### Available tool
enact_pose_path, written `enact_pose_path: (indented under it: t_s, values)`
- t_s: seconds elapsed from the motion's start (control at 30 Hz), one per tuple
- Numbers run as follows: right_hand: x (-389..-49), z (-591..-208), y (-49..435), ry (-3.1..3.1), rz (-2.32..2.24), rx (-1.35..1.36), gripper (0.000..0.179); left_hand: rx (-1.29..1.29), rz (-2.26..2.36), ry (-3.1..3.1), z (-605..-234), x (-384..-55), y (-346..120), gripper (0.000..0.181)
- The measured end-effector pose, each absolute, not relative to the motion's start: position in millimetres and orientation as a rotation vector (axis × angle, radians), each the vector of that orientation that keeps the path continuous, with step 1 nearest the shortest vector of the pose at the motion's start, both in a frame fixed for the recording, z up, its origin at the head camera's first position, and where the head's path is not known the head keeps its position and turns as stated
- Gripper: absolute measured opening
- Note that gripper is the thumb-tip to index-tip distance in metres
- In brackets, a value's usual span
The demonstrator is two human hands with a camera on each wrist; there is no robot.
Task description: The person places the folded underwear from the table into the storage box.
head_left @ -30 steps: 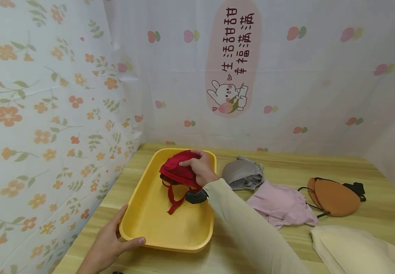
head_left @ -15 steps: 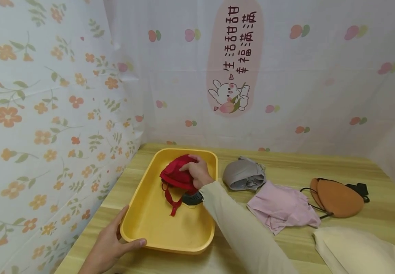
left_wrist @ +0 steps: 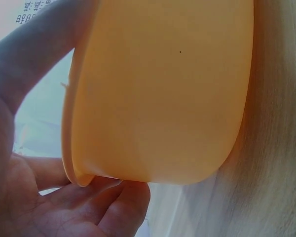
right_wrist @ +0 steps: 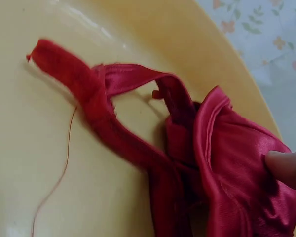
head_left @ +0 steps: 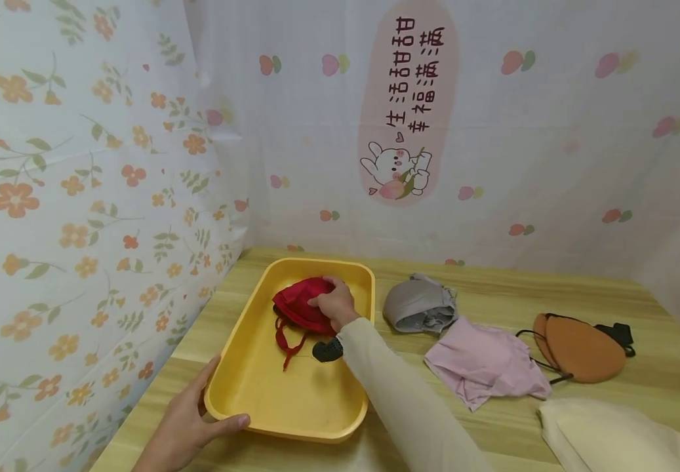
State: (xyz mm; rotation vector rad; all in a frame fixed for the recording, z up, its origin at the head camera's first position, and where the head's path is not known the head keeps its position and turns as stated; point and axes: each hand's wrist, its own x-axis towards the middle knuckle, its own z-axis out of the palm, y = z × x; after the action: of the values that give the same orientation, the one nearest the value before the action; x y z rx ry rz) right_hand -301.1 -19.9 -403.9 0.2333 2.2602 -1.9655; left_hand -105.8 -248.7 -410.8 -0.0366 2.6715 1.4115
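A red bra [head_left: 301,301] lies folded in the far part of a yellow plastic basin [head_left: 292,435]. My right hand [head_left: 338,305] pinches its cup, thumb on top; the other fingers are mostly hidden. In the right wrist view the satin cup [right_wrist: 246,163] is close to the basin's curved wall, and a strap trails over the basin floor with a loose thread beside it. My left hand [head_left: 186,419] grips the basin's near left corner, thumb over the rim. Seen from the left wrist, its fingers curl beneath the lip of the basin [left_wrist: 163,98].
Right of the basin, a grey bra [head_left: 413,301] and a pink garment [head_left: 487,364] lie on the wooden table [head_left: 552,285]. Farther right are an orange bra [head_left: 584,351] with black straps and folded cream cloth [head_left: 611,432]. Patterned curtains [head_left: 298,151] stand behind and left.
My right hand has lowered the red bra and shifted it slightly nearer inside the basin, its strap now trailing on the floor. The left hand keeps its grip at the corner.
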Motion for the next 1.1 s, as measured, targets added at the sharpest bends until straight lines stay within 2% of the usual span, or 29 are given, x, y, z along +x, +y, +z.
enact_pose_path:
  t_s: [0.63,1.1]
  values:
    - [-297.6,-404.9,-18.6,2.697,-1.346,0.062,0.064,-0.063,1.428,2.647,-416.6,-103.9,-249.2,0.113]
    - [-300.9,-398.4,-16.8,2.762,-1.197,0.048,0.062,-0.073,1.434,2.66,-413.0,-104.0,-247.2,0.113]
